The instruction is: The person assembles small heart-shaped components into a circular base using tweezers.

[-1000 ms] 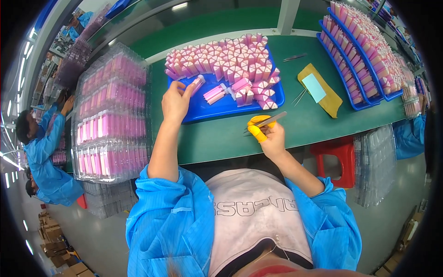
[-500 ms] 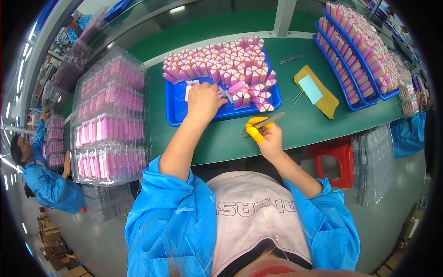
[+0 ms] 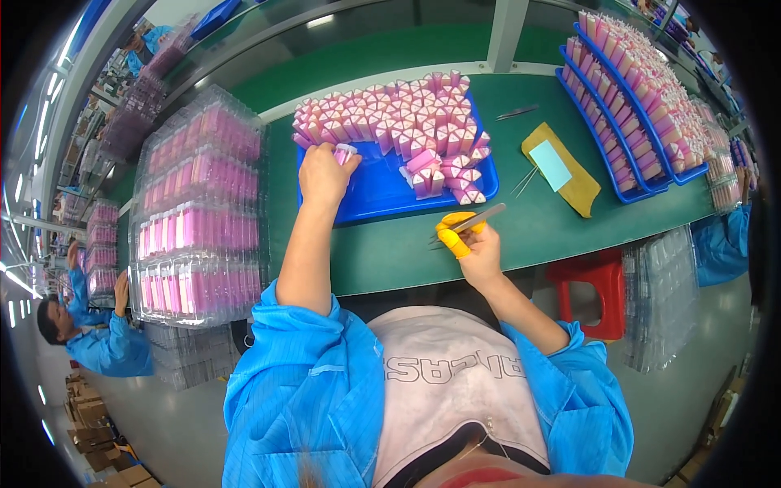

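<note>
My left hand (image 3: pixel 324 177) is over the left part of a blue tray (image 3: pixel 370 210), fingers closed around a few pink blocks (image 3: pixel 345 153) with pale ends. How many it holds is partly hidden by the fingers. Behind and to the right of it, many pink blocks (image 3: pixel 390 114) with white triangular ends stand packed in the tray; some at the right lie on their sides. In front of the tray my right hand (image 3: pixel 478 248), yellow covers on its thumb and a finger, grips metal tweezers (image 3: pixel 484 216). Their tips point left, apart from the blocks.
Clear plastic trays of pink pieces (image 3: pixel 195 236) are stacked at the left. Full blue trays (image 3: pixel 634 191) stand at the back right. A tan sheet with a pale blue card (image 3: pixel 551 165) and spare tweezers (image 3: pixel 517 111) lie on the green table. A co-worker (image 3: pixel 102 342) is far left.
My left hand has moved left from the tray's middle, and pink blocks now show in its fingers. More of the tray's blue floor shows. My right hand with the tweezers stays nearly still.
</note>
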A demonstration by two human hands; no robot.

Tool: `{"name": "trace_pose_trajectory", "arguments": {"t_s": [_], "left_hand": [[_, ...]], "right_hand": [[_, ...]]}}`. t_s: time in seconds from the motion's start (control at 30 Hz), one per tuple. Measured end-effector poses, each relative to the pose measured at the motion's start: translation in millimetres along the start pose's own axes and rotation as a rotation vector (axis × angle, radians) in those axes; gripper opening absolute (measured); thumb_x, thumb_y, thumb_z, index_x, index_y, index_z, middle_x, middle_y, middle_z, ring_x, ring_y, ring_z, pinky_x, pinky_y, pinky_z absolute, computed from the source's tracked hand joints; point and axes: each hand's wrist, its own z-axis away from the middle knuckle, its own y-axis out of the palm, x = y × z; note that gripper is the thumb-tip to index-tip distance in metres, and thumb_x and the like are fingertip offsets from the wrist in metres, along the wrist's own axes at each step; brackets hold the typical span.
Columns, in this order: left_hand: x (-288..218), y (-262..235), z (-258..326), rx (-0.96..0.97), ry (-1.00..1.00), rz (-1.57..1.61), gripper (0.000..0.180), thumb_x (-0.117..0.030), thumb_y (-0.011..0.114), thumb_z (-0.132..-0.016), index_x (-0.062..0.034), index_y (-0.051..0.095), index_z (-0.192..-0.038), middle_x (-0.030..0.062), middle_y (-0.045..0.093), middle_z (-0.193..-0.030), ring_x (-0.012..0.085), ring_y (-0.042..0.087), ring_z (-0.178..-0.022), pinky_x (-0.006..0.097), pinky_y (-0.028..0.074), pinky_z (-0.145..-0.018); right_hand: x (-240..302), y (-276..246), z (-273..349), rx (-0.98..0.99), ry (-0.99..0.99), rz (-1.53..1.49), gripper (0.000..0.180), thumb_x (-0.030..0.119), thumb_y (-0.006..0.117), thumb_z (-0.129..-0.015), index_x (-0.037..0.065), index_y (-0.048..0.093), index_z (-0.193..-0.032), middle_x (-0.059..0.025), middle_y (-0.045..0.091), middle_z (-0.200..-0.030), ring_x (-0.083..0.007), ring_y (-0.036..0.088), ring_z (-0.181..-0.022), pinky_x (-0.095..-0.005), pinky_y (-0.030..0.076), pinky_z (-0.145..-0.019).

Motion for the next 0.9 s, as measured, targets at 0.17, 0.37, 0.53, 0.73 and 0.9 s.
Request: {"name": "trace_pose_trajectory", "arguments": {"t_s": [0.17, 0.37, 0.53, 0.73, 0.9], "left_hand": [[-2, -5, -8, 0.32, 0.002, -0.139, 0.04, -0.026, 0.068, -0.062, 0.004, 0.058, -0.087, 0.0208, 0.057, -0.088, 0.0336, 0.057, -0.083, 0.039, 0.046, -0.074], [4, -5, 2, 0.179, 0.087, -0.155, 0.038, -0.021, 0.063, -0.067, 0.0033, 0.051, -0.094, 0.0215, 0.057, -0.088, 0.0352, 0.057, -0.079, 0.039, 0.046, -0.073], [-3, -43, 39, 0.394, -0.141, 0.919, 0.03, -0.02, 0.058, -0.075, -0.0003, 0.049, -0.095, 0.0149, 0.057, -0.084, 0.0284, 0.058, -0.078, 0.036, 0.049, -0.065], [-22, -61, 109, 0.538, -0.321, 1.41, 0.031, -0.001, 0.07, -0.064, -0.0035, 0.053, -0.089, 0.0041, 0.057, -0.074, 0.0118, 0.057, -0.068, 0.026, 0.049, -0.056], [-36, -68, 131, 0.308, 0.147, 1.159, 0.023, 0.0, 0.067, -0.063, -0.0032, 0.055, -0.083, 0.0056, 0.059, -0.075, 0.0129, 0.058, -0.07, 0.026, 0.046, -0.064]], "right_hand": [[1, 0, -1, 0.004, 0.003, -0.004, 0.02, 0.007, 0.063, -0.076, 0.0, 0.054, -0.093, -0.0047, 0.059, -0.083, -0.0106, 0.057, -0.073, -0.0227, 0.045, -0.067], [1, 2, 1, 0.022, 0.007, -0.005, 0.02, 0.007, 0.063, -0.076, 0.0, 0.055, -0.093, -0.0043, 0.059, -0.083, -0.0101, 0.056, -0.072, -0.0221, 0.045, -0.066], [1, -2, 3, 0.009, 0.045, 0.018, 0.02, 0.006, 0.063, -0.076, 0.0, 0.054, -0.093, -0.0041, 0.059, -0.083, -0.0098, 0.056, -0.072, -0.0219, 0.045, -0.067], [30, 14, -2, -0.074, 0.076, -0.13, 0.021, 0.0, 0.06, -0.077, -0.001, 0.053, -0.097, -0.008, 0.058, -0.088, -0.0132, 0.056, -0.077, -0.0245, 0.046, -0.071], [101, 51, -8, 0.101, -0.047, -0.3, 0.025, 0.0, 0.061, -0.076, -0.001, 0.053, -0.099, -0.0103, 0.059, -0.092, -0.0155, 0.058, -0.082, -0.0256, 0.046, -0.074]]}}
